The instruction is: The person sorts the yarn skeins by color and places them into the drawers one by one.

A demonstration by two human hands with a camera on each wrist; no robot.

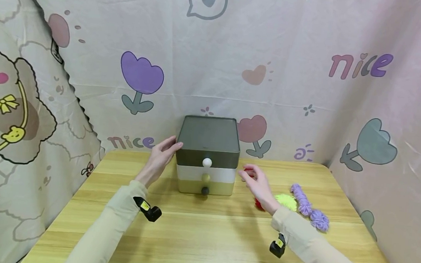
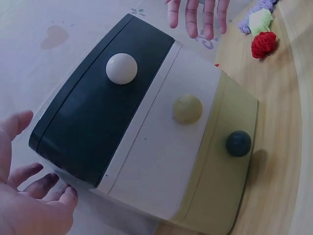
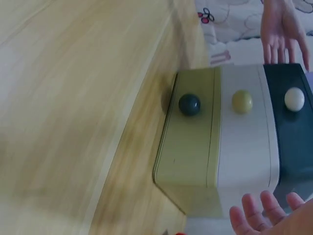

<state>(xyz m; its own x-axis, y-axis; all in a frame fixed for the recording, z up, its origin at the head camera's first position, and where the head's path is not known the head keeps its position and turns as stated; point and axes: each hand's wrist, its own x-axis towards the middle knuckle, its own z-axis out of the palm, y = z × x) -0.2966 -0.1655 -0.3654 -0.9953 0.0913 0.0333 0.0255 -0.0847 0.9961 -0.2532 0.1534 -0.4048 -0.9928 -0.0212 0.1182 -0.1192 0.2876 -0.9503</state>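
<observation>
A small three-drawer storage box stands on the table: dark grey-green on top, white in the middle, olive yellow below. Its knobs are a white one, a yellow one and a dark one, and all the drawers are closed. My left hand is at the box's upper left side, fingertips right by the dark top edge, fingers extended. On the other side my right hand hovers just right of the box with loosely bent fingers and nothing in them. In the right wrist view its fingertips show beside the box's side.
Behind and under my right hand lie red yarn, a pale yellow-green yarn bundle and purple yarn skeins. The wooden table reaches back to a patterned cloth curtain behind the box.
</observation>
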